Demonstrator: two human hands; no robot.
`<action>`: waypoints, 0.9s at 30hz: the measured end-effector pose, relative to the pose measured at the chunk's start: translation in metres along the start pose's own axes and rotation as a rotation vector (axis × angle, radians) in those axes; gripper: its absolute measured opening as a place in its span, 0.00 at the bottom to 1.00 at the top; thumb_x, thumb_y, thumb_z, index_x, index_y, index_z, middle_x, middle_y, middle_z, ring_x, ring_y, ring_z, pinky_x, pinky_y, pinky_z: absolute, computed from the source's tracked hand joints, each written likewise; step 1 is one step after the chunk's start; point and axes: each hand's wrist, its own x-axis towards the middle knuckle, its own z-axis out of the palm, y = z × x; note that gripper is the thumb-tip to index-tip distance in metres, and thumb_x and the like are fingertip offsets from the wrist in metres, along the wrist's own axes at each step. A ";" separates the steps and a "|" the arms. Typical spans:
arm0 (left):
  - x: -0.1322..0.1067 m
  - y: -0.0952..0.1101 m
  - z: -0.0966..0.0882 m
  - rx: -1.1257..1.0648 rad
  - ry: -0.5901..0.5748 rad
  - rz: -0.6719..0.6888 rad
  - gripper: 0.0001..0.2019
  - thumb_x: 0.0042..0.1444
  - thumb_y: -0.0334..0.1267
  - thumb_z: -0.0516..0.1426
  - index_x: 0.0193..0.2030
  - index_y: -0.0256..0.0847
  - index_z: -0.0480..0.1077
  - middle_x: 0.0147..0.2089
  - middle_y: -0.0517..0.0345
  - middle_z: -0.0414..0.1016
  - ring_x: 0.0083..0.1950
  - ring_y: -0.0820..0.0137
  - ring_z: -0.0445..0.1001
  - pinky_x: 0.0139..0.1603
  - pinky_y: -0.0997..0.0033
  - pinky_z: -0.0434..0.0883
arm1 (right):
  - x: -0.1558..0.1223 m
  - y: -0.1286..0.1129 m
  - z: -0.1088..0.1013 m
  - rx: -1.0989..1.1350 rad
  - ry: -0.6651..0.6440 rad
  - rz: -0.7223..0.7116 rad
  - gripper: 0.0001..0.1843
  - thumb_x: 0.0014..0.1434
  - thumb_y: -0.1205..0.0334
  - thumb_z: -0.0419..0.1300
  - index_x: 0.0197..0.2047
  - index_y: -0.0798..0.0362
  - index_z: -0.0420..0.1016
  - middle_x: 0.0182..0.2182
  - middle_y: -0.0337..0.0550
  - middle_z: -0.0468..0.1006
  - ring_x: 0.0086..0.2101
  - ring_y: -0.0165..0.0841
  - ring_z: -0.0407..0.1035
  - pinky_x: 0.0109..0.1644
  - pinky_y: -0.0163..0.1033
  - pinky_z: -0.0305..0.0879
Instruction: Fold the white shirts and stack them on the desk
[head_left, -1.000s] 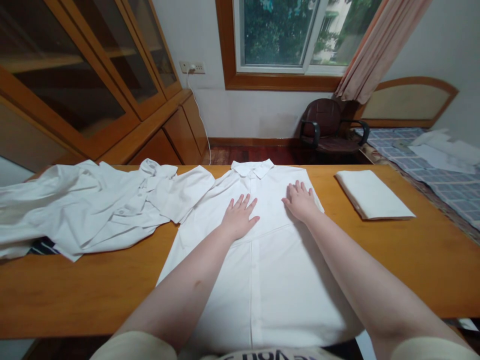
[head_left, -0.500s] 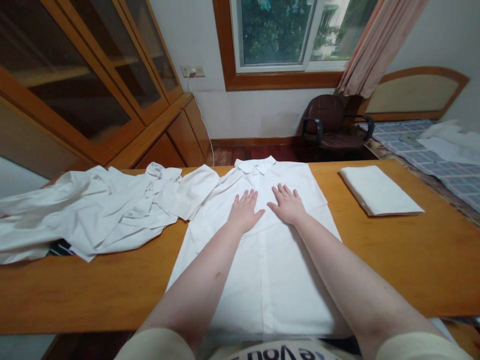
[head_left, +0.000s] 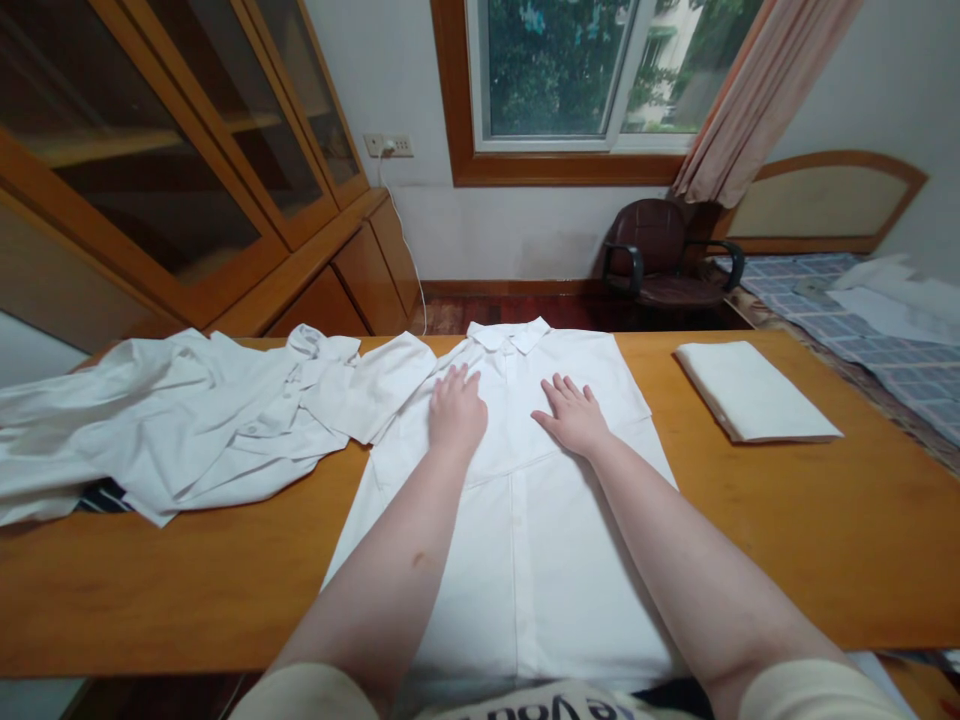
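Observation:
A white shirt [head_left: 525, 540] lies flat on the wooden table [head_left: 787, 520] in front of me, collar at the far edge, its left sleeve spread out to the left. My left hand [head_left: 456, 412] rests flat on the shirt's upper left part, fingers stretched toward the shoulder. My right hand [head_left: 574, 415] lies flat and open on the upper right part of the chest, fingers spread. Neither hand holds anything.
A pile of crumpled white shirts [head_left: 172, 430] covers the table's left side. A folded white garment [head_left: 754, 392] lies at the right. Beyond the table stand a dark chair [head_left: 660, 255], a wooden glass-door cabinet [head_left: 187, 170] and a bed [head_left: 877, 320].
My left hand has slid left and farther up the shirt. My right hand moved from the right shoulder toward the middle and has stayed there.

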 end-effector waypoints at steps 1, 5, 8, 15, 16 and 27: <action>0.001 -0.007 -0.008 0.019 0.052 -0.071 0.25 0.56 0.32 0.48 0.62 0.39 0.63 0.68 0.50 0.56 0.70 0.59 0.48 0.69 0.54 0.46 | 0.000 0.001 0.000 0.007 -0.002 -0.004 0.38 0.62 0.39 0.43 0.69 0.52 0.47 0.69 0.49 0.45 0.66 0.42 0.38 0.66 0.55 0.35; 0.005 -0.046 -0.034 0.106 0.081 -0.362 0.33 0.53 0.35 0.52 0.68 0.35 0.52 0.72 0.42 0.41 0.72 0.49 0.39 0.67 0.44 0.44 | 0.000 0.001 -0.002 0.027 -0.011 -0.016 0.38 0.62 0.40 0.44 0.69 0.52 0.48 0.69 0.50 0.45 0.66 0.42 0.39 0.66 0.56 0.36; 0.008 -0.072 -0.047 0.107 0.024 -0.506 0.32 0.55 0.39 0.52 0.66 0.34 0.53 0.68 0.35 0.54 0.66 0.46 0.55 0.62 0.42 0.55 | 0.000 0.001 -0.003 0.033 -0.018 -0.010 0.38 0.62 0.41 0.45 0.69 0.52 0.48 0.69 0.50 0.45 0.66 0.43 0.39 0.66 0.56 0.35; 0.010 -0.090 -0.066 0.077 0.078 -0.546 0.18 0.62 0.39 0.42 0.49 0.39 0.69 0.42 0.41 0.75 0.43 0.53 0.74 0.41 0.55 0.67 | -0.001 0.001 -0.004 0.037 -0.015 -0.018 0.38 0.62 0.41 0.45 0.69 0.53 0.49 0.68 0.50 0.46 0.66 0.43 0.39 0.66 0.57 0.36; 0.009 -0.089 -0.069 0.078 0.131 -0.547 0.18 0.62 0.38 0.42 0.50 0.39 0.69 0.42 0.42 0.75 0.43 0.54 0.73 0.40 0.57 0.67 | -0.001 0.001 -0.004 0.037 -0.014 -0.019 0.38 0.62 0.41 0.45 0.69 0.53 0.49 0.68 0.51 0.46 0.66 0.43 0.39 0.66 0.57 0.37; -0.004 -0.027 -0.085 -0.290 0.019 -0.063 0.12 0.59 0.40 0.47 0.41 0.42 0.71 0.35 0.57 0.75 0.38 0.65 0.72 0.40 0.69 0.64 | -0.002 0.000 -0.004 0.134 0.045 -0.006 0.40 0.59 0.43 0.52 0.68 0.56 0.49 0.67 0.54 0.49 0.66 0.44 0.41 0.66 0.57 0.36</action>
